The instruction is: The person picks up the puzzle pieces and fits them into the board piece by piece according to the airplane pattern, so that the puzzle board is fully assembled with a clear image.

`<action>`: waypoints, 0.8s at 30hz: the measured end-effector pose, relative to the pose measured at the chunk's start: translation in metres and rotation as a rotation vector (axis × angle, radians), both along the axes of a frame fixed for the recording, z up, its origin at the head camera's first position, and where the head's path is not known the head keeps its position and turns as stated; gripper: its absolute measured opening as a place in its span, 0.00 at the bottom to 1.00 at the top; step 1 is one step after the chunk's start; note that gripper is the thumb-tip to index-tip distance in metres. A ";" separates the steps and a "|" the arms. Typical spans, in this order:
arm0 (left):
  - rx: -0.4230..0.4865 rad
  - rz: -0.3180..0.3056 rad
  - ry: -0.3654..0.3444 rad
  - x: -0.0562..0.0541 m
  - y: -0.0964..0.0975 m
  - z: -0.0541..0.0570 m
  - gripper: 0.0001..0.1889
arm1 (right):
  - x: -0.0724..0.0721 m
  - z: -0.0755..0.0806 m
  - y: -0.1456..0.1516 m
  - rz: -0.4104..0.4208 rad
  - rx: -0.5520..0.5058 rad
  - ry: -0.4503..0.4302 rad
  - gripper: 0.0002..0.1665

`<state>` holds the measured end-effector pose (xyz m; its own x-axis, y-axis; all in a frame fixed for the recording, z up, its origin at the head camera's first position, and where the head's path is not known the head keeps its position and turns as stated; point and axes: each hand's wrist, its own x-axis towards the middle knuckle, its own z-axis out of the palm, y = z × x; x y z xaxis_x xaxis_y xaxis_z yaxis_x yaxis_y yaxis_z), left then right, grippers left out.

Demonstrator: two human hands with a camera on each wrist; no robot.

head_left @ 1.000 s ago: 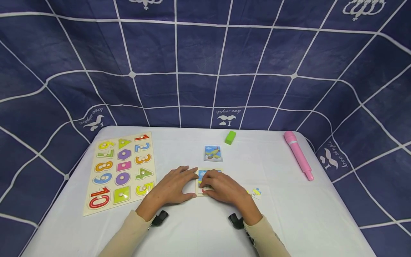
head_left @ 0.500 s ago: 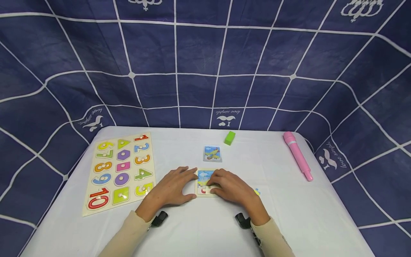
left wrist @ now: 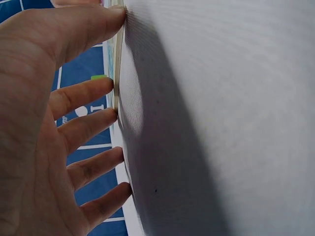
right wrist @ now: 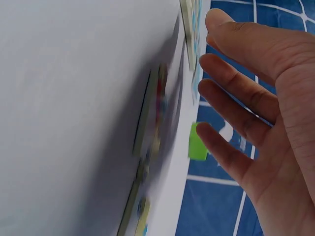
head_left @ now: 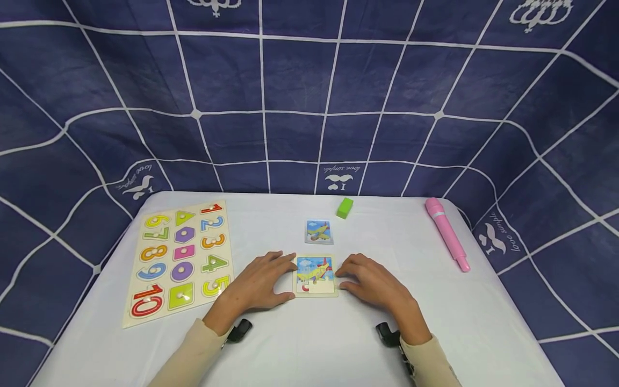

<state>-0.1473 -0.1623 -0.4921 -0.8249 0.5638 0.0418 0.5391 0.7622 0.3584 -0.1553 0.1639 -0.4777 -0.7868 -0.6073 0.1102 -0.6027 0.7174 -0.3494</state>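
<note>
An airplane jigsaw puzzle board (head_left: 316, 295) lies on the white table, with white bare space at the lower right of its picture. My left hand (head_left: 261, 282) rests at its left edge; in the left wrist view the thumb and nearest fingertips touch the wooden edge, fingers spread. Just off the right edge, my right hand (head_left: 369, 282) hovers with loosely bent fingers and nothing between them. Loose puzzle pieces (right wrist: 152, 113) lie on the table below that hand in the right wrist view; in the head view the hand and forearm hide them.
A small airplane picture card (head_left: 318, 231) lies behind the board, with a green block (head_left: 345, 208) farther back. To the left is a large number and shape peg board (head_left: 127, 317). A pink microphone-shaped stick (head_left: 447, 234) lies near the right edge. A dark blue curtain (head_left: 300, 134) surrounds the table.
My right hand has moved right, off the puzzle board, uncovering its airplane picture. The loose pieces at the right are now covered by that arm. My left hand stays put.
</note>
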 end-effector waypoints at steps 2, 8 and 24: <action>-0.001 0.001 0.004 0.000 0.000 0.000 0.34 | 0.002 0.000 0.006 -0.021 0.004 0.001 0.16; -0.002 0.001 0.013 0.001 0.000 0.000 0.35 | 0.007 0.000 0.024 -0.080 0.023 -0.017 0.16; 0.011 0.001 0.015 0.000 0.001 0.002 0.35 | 0.020 0.003 0.063 -0.171 0.027 -0.025 0.14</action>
<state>-0.1469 -0.1614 -0.4902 -0.8247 0.5623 0.0600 0.5435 0.7589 0.3587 -0.1354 0.2267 -0.4744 -0.8810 -0.4672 0.0749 -0.4628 0.8177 -0.3423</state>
